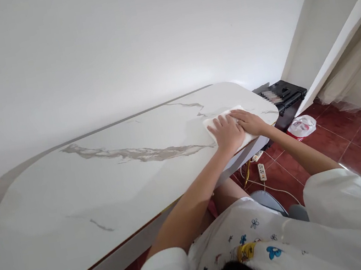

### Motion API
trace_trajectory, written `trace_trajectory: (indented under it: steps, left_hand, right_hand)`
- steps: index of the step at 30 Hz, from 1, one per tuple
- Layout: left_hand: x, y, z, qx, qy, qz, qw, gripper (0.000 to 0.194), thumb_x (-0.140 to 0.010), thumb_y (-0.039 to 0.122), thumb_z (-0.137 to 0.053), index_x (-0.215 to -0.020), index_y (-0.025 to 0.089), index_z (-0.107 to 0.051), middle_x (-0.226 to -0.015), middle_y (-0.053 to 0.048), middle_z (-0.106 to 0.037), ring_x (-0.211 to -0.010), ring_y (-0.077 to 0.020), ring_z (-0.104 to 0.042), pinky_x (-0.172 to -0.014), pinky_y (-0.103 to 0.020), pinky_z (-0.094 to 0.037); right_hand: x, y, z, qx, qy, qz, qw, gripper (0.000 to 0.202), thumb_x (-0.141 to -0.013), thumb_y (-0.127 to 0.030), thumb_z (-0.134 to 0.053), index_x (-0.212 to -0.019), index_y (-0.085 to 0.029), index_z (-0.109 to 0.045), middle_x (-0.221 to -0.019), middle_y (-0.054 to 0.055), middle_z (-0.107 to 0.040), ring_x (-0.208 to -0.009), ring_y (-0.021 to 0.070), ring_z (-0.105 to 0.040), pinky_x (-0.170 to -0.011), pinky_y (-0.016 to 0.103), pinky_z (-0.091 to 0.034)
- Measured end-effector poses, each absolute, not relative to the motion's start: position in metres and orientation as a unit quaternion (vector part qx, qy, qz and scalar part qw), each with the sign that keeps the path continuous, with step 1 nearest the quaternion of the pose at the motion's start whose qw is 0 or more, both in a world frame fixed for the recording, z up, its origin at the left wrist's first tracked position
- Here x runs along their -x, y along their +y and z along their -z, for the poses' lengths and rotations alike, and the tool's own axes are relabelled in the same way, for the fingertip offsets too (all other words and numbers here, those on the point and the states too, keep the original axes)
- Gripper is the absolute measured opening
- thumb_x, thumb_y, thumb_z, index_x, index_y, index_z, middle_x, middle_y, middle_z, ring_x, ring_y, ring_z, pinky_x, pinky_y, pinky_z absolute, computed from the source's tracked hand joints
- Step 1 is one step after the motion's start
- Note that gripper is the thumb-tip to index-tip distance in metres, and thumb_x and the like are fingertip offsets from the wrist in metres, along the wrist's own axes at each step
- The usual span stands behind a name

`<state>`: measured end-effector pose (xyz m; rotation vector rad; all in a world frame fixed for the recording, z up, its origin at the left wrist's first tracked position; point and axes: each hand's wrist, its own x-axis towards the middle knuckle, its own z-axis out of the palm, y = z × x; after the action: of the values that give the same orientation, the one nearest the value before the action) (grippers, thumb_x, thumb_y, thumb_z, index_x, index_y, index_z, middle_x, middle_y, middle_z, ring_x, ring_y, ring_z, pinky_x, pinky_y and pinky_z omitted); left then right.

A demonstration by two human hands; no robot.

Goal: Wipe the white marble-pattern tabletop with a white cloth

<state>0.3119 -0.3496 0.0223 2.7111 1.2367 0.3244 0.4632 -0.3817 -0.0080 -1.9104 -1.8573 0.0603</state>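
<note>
Through the head camera I have both hands stretched away from me toward the right of the frame, and the white cloth (211,120) lies directly beneath them, right of centre, flat on the marble-patterned tabletop (136,198). The left hand (230,137) sits palm down with its fingers spread and nearly straight, pressing on the cloth rather than gripping it. The right hand (250,122) lies flat beside it on the far right side of the cloth, fingers pointing left and meeting the left hand's; I see no fist or pinch in either, though the palms' undersides are hidden. So neither hand has any gap to cross: both are on the cloth, the left over its middle and front, the right toward its right side. With so much covered, I cannot tell the cloth's long axis. The tabletop's is plain: it runs from the lower left of the frame up to the rounded end right of centre. The cloth is near that rounded end, close to the front edge, and I judge this the relation that counts, since the long stretch of tabletop lies to the left.
</note>
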Motion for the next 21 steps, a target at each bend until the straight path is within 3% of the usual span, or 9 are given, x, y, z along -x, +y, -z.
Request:
trace_trajectory:
  steps: [8,14,21]
  left_hand:
    - [-0.332,-0.288,-0.018,-0.885,0.439,-0.134,0.079,0.054,-0.095,0.034,-0.026,-0.142,0.015,-0.045,-0.152,-0.016,-0.041,-0.139,-0.0351,-0.034,-0.113,-0.060,-0.026]
    - [-0.339,-0.235,-0.017,-0.874,0.454,-0.151,0.090,0.050,-0.095,0.034,-0.027,-0.136,0.017,-0.049,-0.148,-0.015,-0.045,-0.140,-0.0339,-0.033,-0.114,-0.058,-0.025]
    - [-0.345,-0.184,-0.015,-0.862,0.471,-0.160,0.096,0.050,-0.095,0.036,-0.027,-0.137,0.019,-0.047,-0.152,-0.013,-0.043,-0.144,-0.0338,-0.028,-0.115,-0.058,-0.023]
  right_hand:
    - [-0.481,-0.307,0.007,0.705,-0.683,-0.017,0.192,0.057,-0.090,-0.020,-0.031,-0.144,-0.014,-0.050,-0.152,0.005,-0.048,-0.143,0.0217,-0.039,-0.123,0.042,-0.027]
    - [-0.485,-0.252,0.002,0.704,-0.678,-0.033,0.210,0.058,-0.088,-0.018,-0.032,-0.142,-0.021,-0.051,-0.151,0.001,-0.049,-0.142,0.0243,-0.040,-0.120,0.049,-0.032]
    - [-0.486,-0.199,0.001,0.715,-0.666,-0.051,0.207,0.058,-0.088,-0.019,-0.031,-0.143,-0.021,-0.050,-0.153,0.000,-0.047,-0.144,0.0234,-0.037,-0.119,0.047,-0.032]
